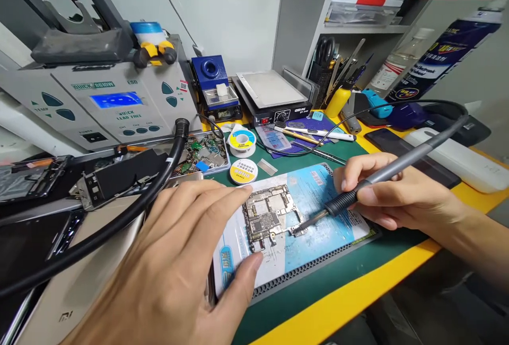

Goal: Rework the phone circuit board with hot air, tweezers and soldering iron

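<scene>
Steadily, a person worked over a bare phone logic board (pixel 270 215) with 2 hands at a green silicone repair mat (pixel 318 286). The board lay flat on a blue-and-white printed sheet (pixel 330 196), placed on the mat directly in front of the person, within easy reach of both hands. The right hand (pixel 382 191) was closed around the grey handle of a soldering iron (pixel 392 173), holding it like a pen just behind the ribbed black grip, a hold that brought the fine tip to the board's lower right edge, where it appeared to touch. The left hand (pixel 170 260) was spread wide and gripped nothing visible, its index finger reaching above the board and its thumb below it, apparently bracketing the board to stop it sliding. The iron's black cord (pixel 429 102) arced up and away from the work area. Beyond the sheet sat a solder wire spool (pixel 242 141) and metal tweezers (pixel 318 151), while a hot-air rework station (pixel 115 100) stood to the left, its thick black hose (pixel 119 218) curving past dismantled phone parts (pixel 119 175).
</scene>
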### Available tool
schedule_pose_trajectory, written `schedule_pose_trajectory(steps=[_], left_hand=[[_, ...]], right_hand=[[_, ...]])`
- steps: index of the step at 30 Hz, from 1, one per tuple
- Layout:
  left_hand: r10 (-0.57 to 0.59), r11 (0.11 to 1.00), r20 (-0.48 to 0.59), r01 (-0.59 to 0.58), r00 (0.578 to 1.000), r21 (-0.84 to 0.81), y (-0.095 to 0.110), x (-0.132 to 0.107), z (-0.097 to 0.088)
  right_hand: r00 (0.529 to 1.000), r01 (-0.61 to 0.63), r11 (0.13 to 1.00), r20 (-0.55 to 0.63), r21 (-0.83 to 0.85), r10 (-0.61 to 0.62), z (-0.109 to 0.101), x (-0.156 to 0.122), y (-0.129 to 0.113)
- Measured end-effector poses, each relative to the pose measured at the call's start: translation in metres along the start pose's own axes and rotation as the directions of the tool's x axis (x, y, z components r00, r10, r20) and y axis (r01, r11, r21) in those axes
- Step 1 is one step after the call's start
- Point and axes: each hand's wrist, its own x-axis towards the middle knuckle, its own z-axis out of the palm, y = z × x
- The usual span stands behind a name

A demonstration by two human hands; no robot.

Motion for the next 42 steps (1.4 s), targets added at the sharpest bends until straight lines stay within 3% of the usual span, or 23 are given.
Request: schedule_pose_trajectory(steps=[18, 27, 35, 42], left_hand=[[-0.022, 1.0, -0.04, 0.023, 0.999, 0.02, -0.002, -0.004, 0.007], [-0.043, 0.999, -0.039, 0.044, 0.998, 0.015, -0.001, -0.005, 0.011], [-0.022, 0.998, -0.065, 0.025, 0.998, 0.056, 0.0, -0.004, 0.009], [-0.015, 0.999, -0.077, 0.018, 0.997, 0.045, -0.001, -0.005, 0.01]], right_hand=[[0.999, 0.007, 0.996, -0.049, 0.09, -0.003, 0.012, -0.005, -0.013], [0.987, 0.104, 0.995, -0.12, -0.006, -0.104, 0.019, -0.014, 0.0], [0.993, 0.0, 0.999, -0.119, 0.035, 0.004, 0.017, -0.009, -0.008], [0.991, -0.024, 0.999, -0.127, 0.041, 0.029, 0.022, -0.011, -0.009]])
